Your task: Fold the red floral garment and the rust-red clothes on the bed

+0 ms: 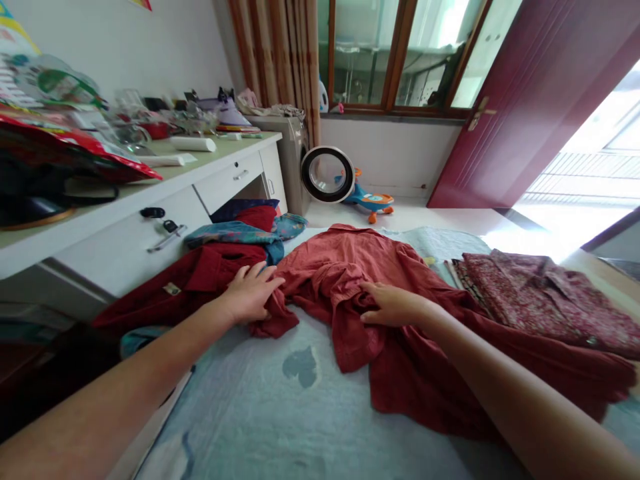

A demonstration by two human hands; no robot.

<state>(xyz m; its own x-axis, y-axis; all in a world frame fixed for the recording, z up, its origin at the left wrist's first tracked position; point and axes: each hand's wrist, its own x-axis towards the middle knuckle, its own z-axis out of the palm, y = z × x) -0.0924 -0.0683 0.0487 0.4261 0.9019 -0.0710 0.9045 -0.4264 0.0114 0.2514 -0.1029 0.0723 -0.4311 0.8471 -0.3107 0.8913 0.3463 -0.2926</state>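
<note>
Presently, the red shirt [350, 287] is lying spread and rumpled across the pale blue bed cover [260, 413], which serves as the landmark for this record. The left hand [250, 293] is resting flat with fingers loosely spread on the shirt's left sleeve, pinning the bunched cloth rather than pinching it; the right hand [393, 305] is pressing palm-down on the shirt's middle, fingers extended toward the left hand. Judged from this, smoothing is going well only if both palms are sweeping outward from the middle, keeping the cloth taut between them so the creases are not being trapped. A darker red garment [185, 283] is lying at the cover's left edge, touching the sleeve, with a patterned blue cloth [240, 235] just beyond it. A folded maroon patterned garment [545, 300] is sitting on the cover's right side, near the shirt. Left of the cover a white desk [150, 220] is carrying clutter; beyond the cover's far end a washing machine [295, 167], a toy ride-on car [370, 200] and an open red door [540, 100] are showing.
</note>
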